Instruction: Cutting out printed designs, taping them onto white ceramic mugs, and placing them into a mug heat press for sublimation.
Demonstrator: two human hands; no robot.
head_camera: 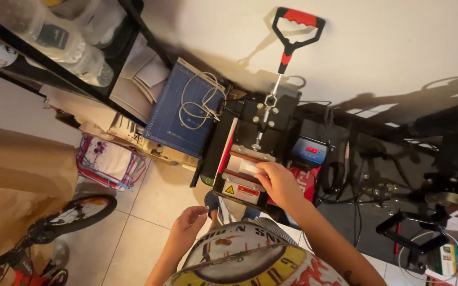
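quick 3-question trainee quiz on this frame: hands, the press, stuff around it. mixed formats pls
1. True or false: the right hand rests on the black heat press.
2. Multiple choice: the left hand is
A. gripping the red-and-black lever handle
B. held in the air with nothing in its fingers
C. on the blue cutting mat
3. Fill in: the coiled white cord lies on the ____.

Key:
1. True. Its fingers touch the white piece in the clamp.
2. B. It hovers below the press, apart from it.
3. Blue cutting mat, left of the press.
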